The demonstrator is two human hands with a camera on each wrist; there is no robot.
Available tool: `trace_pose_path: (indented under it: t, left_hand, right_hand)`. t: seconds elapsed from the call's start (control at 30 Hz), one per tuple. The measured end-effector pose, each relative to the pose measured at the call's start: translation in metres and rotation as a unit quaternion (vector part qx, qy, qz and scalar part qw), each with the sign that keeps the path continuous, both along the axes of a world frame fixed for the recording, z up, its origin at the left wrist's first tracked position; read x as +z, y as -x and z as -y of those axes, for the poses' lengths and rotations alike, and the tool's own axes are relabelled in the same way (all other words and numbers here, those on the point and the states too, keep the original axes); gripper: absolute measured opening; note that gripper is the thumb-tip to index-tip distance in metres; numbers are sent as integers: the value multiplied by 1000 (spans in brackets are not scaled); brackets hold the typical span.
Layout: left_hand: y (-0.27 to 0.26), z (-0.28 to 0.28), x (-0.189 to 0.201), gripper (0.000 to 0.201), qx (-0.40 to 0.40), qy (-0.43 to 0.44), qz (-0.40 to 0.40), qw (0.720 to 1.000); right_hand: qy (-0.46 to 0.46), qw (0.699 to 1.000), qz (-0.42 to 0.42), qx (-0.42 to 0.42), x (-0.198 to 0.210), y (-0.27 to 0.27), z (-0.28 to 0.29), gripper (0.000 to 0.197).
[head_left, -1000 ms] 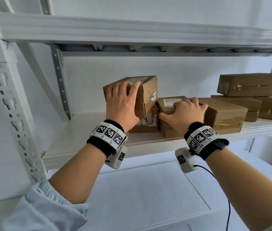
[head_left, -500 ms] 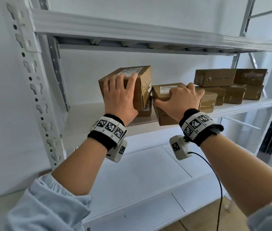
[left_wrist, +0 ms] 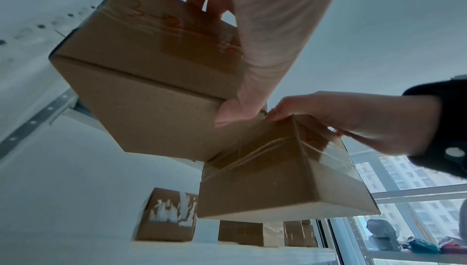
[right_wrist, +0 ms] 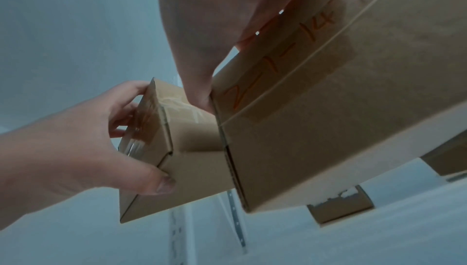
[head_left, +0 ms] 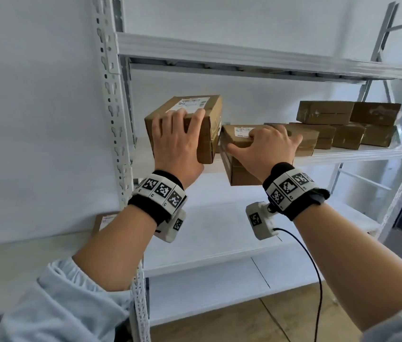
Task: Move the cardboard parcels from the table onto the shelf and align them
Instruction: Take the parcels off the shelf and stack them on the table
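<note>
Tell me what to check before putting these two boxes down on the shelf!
1. Left hand grips the tall brown cardboard parcel: ok.
2. Right hand grips the flat brown cardboard parcel: ok.
3. Both parcels resting on the white metal shelf: not ok, they are held above it.
4. Lined up with the stacked brown parcels on the right: not ok.
5. Room beside the torn-label parcel behind: cannot tell.
</note>
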State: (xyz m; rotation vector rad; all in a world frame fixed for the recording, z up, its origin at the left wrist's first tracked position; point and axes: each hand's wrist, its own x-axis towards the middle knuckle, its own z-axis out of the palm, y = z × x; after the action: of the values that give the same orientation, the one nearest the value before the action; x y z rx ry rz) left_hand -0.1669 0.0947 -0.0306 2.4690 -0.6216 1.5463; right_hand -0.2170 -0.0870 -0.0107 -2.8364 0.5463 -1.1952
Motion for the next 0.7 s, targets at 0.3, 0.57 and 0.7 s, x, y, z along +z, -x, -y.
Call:
trace_pose_path:
  t: [0.3, 0.57, 0.7]
  left_hand:
    - [95, -93, -47, 104, 84, -27, -72, 994]
    - [119, -185, -56, 106, 153, -18, -82, 985]
    - [107, -240, -67, 106, 177, -8, -88, 980]
  right_hand:
    - [-38, 993, -74, 85, -42, 55, -87, 71]
    - [-37, 983, -63, 166, -40, 64, -176, 67]
    - [-46, 977, -59, 198, -44, 51, -228, 65]
